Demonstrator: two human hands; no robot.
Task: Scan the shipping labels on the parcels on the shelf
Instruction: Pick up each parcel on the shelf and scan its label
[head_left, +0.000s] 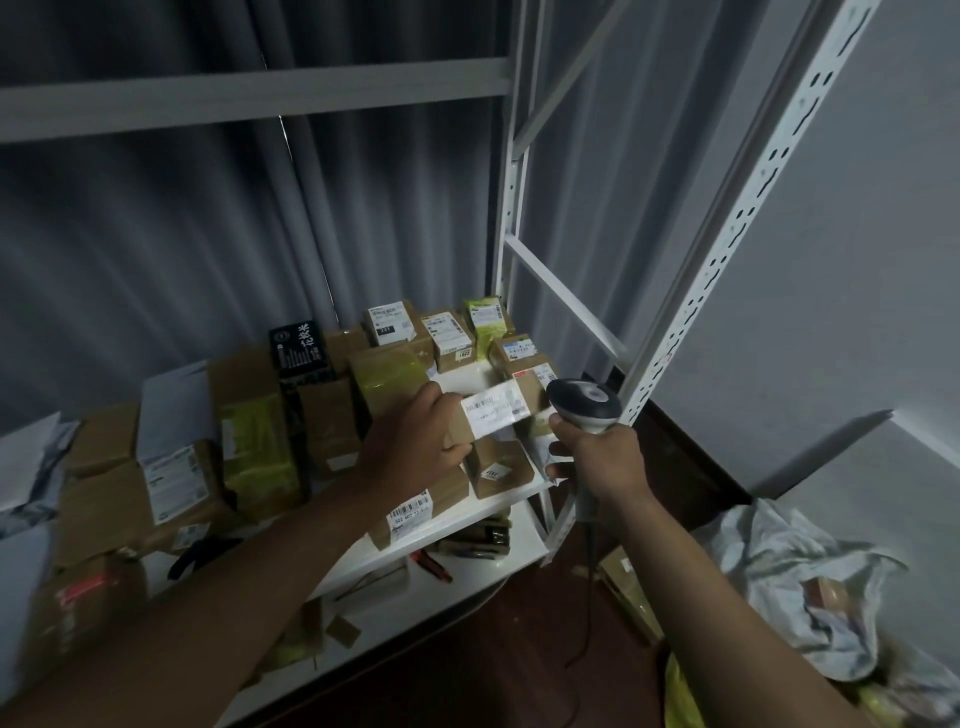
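Note:
My left hand (415, 441) grips a small brown parcel (527, 391) above the white shelf (511, 493), its white shipping label (493, 410) turned up. My right hand (602, 462) holds a grey barcode scanner (584, 402) by its handle, the scanner head just right of that label and almost touching the parcel. Several more brown and yellow-green parcels with labels, such as the labelled box (449, 335) at the back, cover the shelf behind and to the left.
A black printed box (301, 348) stands among the parcels. White slotted shelf posts (727, 249) rise on the right. A lower shelf (441, 582) holds tools and cardboard scraps. A crumpled white bag (795, 582) lies on the floor at right; the scanner cable (589, 597) hangs down.

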